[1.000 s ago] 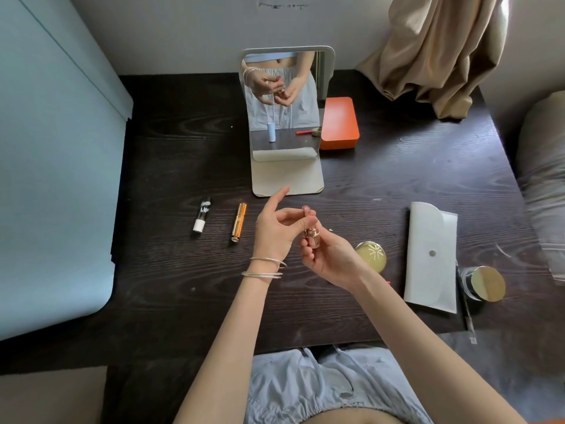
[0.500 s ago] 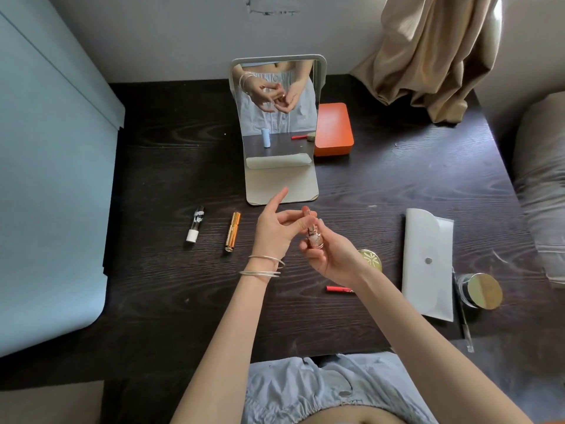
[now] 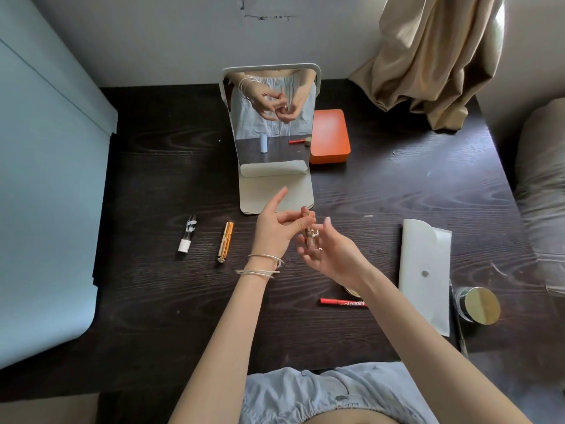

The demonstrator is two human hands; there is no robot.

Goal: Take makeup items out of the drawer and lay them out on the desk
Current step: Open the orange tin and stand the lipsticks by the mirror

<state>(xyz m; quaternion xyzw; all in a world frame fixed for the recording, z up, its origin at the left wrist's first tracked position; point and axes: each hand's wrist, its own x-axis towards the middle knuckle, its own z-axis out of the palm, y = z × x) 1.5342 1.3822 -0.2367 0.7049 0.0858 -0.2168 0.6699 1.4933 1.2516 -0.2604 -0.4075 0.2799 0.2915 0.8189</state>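
on the far left of the dark wood-grain table (image 3: 153,301) lies a small clear glass vial with a white cap (image 3: 187,233), and just right of it, apart from it, a slim gold metal tube (image 3: 225,241), both lying flat. my left hand (image 3: 273,228), bangles at the wrist, is raised above the table with the index finger sticking up and the thumb and other fingers pinching the top of a small rose-gold and clear lipstick-like bottle (image 3: 309,235). my right hand (image 3: 331,255) sits under it, palm up and fingers loosely curled, cradling the base. so the item is in the air between both hands, upright, not yet laid down. behind stands a white-framed folding mirror (image 3: 272,123) with an orange rectangular box (image 3: 330,136) beside it. under my right forearm lies a red pencil with lettering (image 3: 342,302), and a round gold thing next to it is mostly hidden. further right are a flat white snap pouch (image 3: 426,270) and a jar with a gold lid (image 3: 477,305) near the table's edge.

the risk i see is the grip: my left hand has only the narrow top, and if that part is a cap it could pull loose and let the body drop out of my open right palm onto the hard table. laid on its side it may roll, since it looks round. the space ahead is free, but setting it down to the right could knock the red pencil.
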